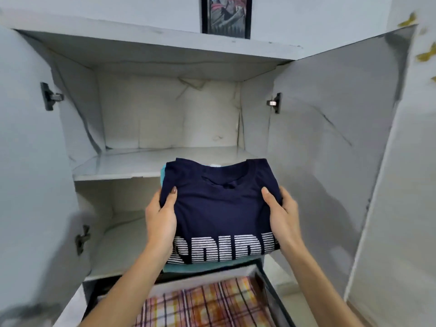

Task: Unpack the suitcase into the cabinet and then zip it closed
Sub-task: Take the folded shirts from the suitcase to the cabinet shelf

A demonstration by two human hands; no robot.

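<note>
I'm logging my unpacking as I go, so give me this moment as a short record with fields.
held: folded navy T-shirt on a teal garment
left hand: grips the clothes' left edge, thumb on top
right hand: grips their right edge, thumb on top
cabinet: open, clothes held before its upper shelf
suitcase: open below, plaid cloth inside

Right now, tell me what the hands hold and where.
A folded clothes stack, navy T-shirt on top: left hand grips its left edge, right hand its right edge.
</note>
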